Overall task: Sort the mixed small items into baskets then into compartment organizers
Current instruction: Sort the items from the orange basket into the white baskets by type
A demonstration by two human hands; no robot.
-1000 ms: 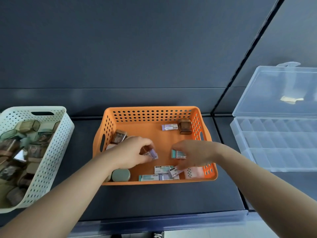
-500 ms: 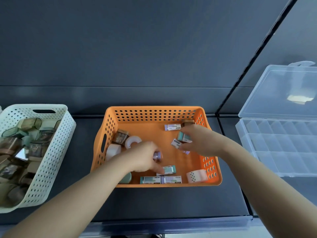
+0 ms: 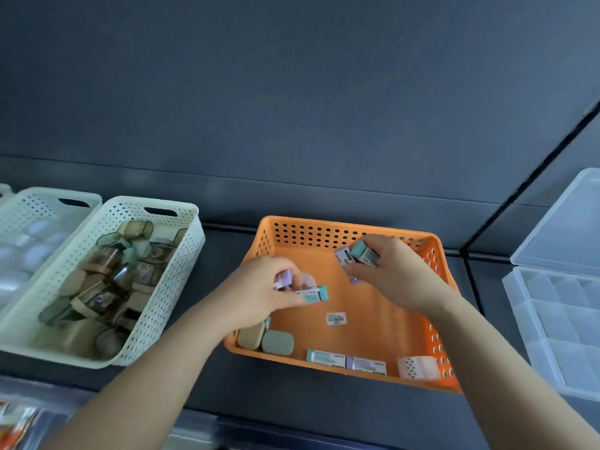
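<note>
An orange perforated basket (image 3: 324,232) sits in the middle of the dark table. My left hand (image 3: 263,292) is inside it and grips small boxed erasers (image 3: 313,293), teal and lilac ones. My right hand (image 3: 393,274) is over the far right of the basket and holds two or three more erasers (image 3: 358,254). Loose erasers (image 3: 326,358) lie along the near wall, beside a tape roll (image 3: 418,367) and two rounded green cases (image 3: 277,342). A clear compartment organizer (image 3: 558,323) stands open at the right.
A pale green basket (image 3: 156,300) full of brown and green small cases stands to the left. Another white basket (image 3: 29,219) with pale items is at the far left. A barcode sticker (image 3: 336,318) lies on the orange basket's floor. Packaged items show at the bottom left.
The view has swung to the right and down. Both hands have gathered more erasers; my left hand lifted one from the near side, my right hand moved toward the far right corner.
</note>
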